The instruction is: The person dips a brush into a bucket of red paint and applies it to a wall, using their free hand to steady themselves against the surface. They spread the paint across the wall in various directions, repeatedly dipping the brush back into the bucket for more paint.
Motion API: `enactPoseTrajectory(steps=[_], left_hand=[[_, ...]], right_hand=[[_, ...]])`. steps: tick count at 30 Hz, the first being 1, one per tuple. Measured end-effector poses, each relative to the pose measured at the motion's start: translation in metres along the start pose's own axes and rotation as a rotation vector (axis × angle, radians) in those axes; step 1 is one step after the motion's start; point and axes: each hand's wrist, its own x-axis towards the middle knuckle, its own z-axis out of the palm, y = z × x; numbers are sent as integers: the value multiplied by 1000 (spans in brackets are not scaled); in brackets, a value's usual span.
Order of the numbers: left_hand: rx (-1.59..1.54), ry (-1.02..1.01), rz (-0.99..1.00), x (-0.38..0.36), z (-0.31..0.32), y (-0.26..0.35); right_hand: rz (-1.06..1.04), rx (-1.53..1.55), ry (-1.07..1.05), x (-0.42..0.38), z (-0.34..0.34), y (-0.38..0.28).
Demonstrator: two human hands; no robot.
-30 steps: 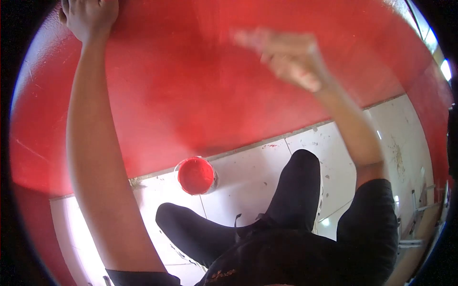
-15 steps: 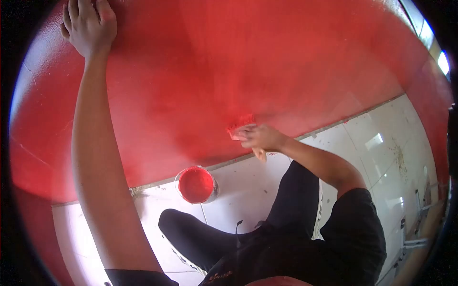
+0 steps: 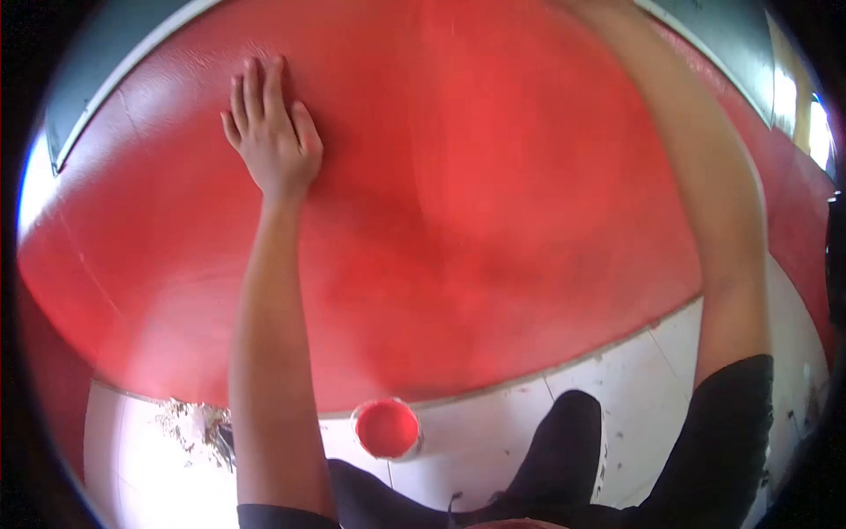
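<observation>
My left hand (image 3: 280,145) lies flat on the red wall (image 3: 529,220), fingers spread and nothing in them. My right arm (image 3: 705,185) stretches up along the wall on the right. It runs out at the top edge, blurred, so the right hand and anything in it are out of sight. Near the foot of the wall, a small bucket of red paint (image 3: 388,429) stands on the floor in front of my knees. The paint brush from the earlier frame does not show now.
White floor tiles (image 3: 485,432) meet the wall along a thin edge. A heap of dry debris (image 3: 201,428) lies by the wall at the lower left. Pale trim (image 3: 132,62) borders a dark surface above the wall.
My right hand, holding a paint brush low on the wall before, has swung up past the top edge. The view has tilted up; my left hand still rests on the wall.
</observation>
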Motion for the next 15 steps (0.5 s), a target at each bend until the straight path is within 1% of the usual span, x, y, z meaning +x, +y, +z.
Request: enactPoseTrajectory(steps=[1, 2, 3, 4, 5, 7, 8, 9, 10, 11, 13, 14, 15], left_hand=[[-8, -36, -25, 0, -2, 1], [-14, -76, -53, -4, -6, 3], [1, -34, -48, 1, -9, -1], [-14, -67, -64, -3, -7, 1], [-30, -102, -79, -5, -6, 2], [-19, -104, -80, -4, -6, 1], [-9, -123, -91, -5, -6, 1], [-4, -96, -65, -4, -8, 1], [-4, -90, -66, -4, -9, 1], [6, -103, -73, -4, -9, 2], [14, -113, -77, -2, -9, 4], [11, -118, -81, -3, -10, 4], [10, -120, -86, -3, -10, 4]], right_hand=[[-10, 16, 32, -4, 6, 1], [44, -137, -126, -31, 20, -4], [-9, -277, -177, -48, 37, -4], [-69, -415, -221, -64, 55, -4], [-222, -531, -170, -79, 69, -4], [-105, -569, -237, -104, 76, -20], [-112, -573, -235, -113, 78, -33], [-144, -510, -269, -120, 79, -47], [-170, -445, -304, -121, 79, -54], [-168, -448, -303, -119, 78, -55], [-213, -406, -159, -109, 74, -55], [-209, -407, -160, -105, 69, -52], [-153, -426, -124, -96, 64, -43]])
